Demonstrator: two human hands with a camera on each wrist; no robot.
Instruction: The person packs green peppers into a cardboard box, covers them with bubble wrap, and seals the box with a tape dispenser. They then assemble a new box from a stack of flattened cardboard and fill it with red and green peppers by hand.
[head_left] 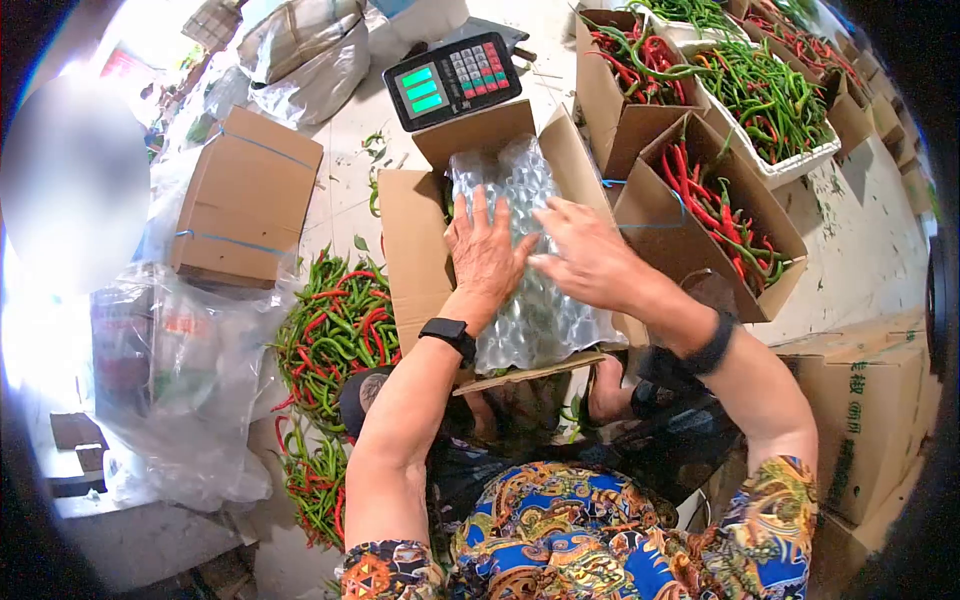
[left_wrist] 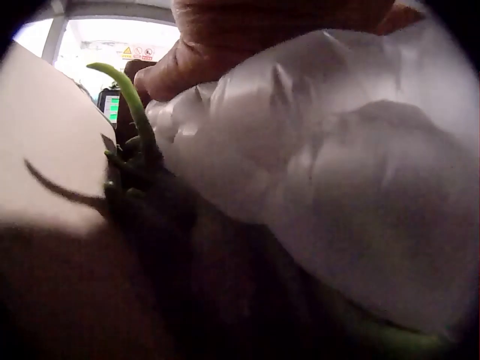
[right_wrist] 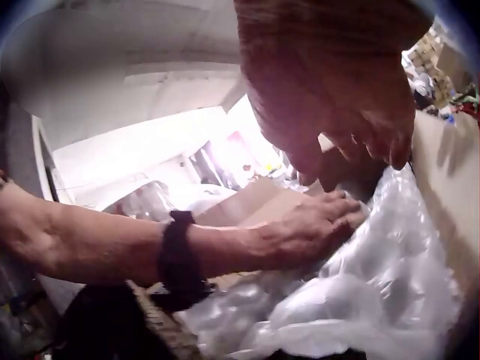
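A sheet of clear bubble wrap lies inside an open cardboard box. The left hand rests flat on it with fingers spread, near the box's left side. The right hand is over the wrap's right part, fingers bent a little toward the left hand; in the right wrist view this hand has its fingertips at the wrap's raised edge. Green peppers show between wrap and box wall in the left wrist view.
A scale with a lit display stands behind the box. Boxes of red and green peppers are at the right, loose peppers at the left. A closed-up carton and plastic bags lie further left.
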